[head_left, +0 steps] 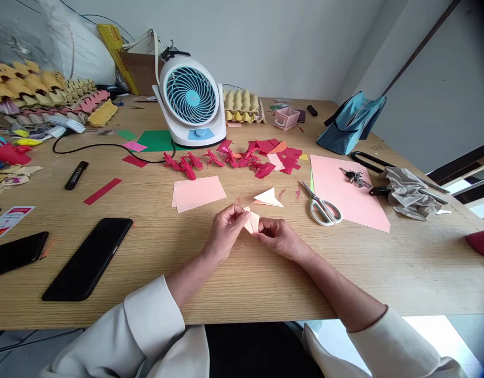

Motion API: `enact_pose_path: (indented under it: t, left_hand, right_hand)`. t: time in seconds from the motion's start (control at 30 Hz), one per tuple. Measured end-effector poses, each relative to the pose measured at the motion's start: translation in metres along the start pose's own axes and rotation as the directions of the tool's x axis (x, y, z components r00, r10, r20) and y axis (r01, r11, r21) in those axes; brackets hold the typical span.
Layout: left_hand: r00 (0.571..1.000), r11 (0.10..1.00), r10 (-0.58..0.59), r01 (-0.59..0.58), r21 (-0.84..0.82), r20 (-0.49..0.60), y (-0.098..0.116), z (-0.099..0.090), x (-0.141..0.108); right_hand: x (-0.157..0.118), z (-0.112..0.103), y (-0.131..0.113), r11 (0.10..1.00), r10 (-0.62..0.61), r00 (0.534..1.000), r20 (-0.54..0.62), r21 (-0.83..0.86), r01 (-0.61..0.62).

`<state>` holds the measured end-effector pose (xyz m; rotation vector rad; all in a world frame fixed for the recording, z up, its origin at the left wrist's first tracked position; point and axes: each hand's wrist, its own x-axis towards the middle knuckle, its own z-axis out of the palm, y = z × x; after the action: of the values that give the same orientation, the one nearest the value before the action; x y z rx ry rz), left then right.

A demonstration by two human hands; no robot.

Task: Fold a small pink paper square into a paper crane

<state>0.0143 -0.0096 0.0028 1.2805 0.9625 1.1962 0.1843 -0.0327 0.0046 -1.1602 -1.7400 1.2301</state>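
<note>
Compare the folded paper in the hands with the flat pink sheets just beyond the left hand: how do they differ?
The folded paper is held by the left hand and right hand; the pink sheets lie on the table.
The folded paper has slanting edges and creases; the pink sheets are flat and four-sided.
The folded paper looks smaller than the pink sheets.
Both are pale paper.

Small pale-pink paper (252,222), folded, creased, hand-held

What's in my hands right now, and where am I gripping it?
A small folded pale-pink paper: your left hand pinches its upper-left edge, your right hand its lower-right edge.
</note>
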Motion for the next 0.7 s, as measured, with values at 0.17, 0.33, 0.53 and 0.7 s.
enact_pose_path:
  t: [0.17,0.33,0.53,0.7]
  left_hand:
    - [1.0,1.0,0.021,-0.021,0.008,-0.021,0.002,-0.001,0.002]
    - [0.997,0.992,-0.002,-0.008,0.129,0.081,0.004,0.0,0.0]
    - [0.979,0.99,-0.054,0.027,0.138,0.194,0.003,0.001,-0.002]
    - [0.967,0.989,-0.069,0.033,0.146,0.244,0.003,0.0,-0.002]
  right_hand:
    - [-0.001,0.0,0.002,1.0,0.014,1.0,-0.006,-0.028,-0.014]
    - [0.0,-0.001,0.009,0.999,0.01,1.0,-0.005,0.035,-0.01]
    - [0.003,-0.002,0.013,0.972,0.001,1.0,-0.031,0.235,0.007]
    - [0.004,-0.002,0.008,0.925,0.062,0.994,-0.092,0.379,-0.023]
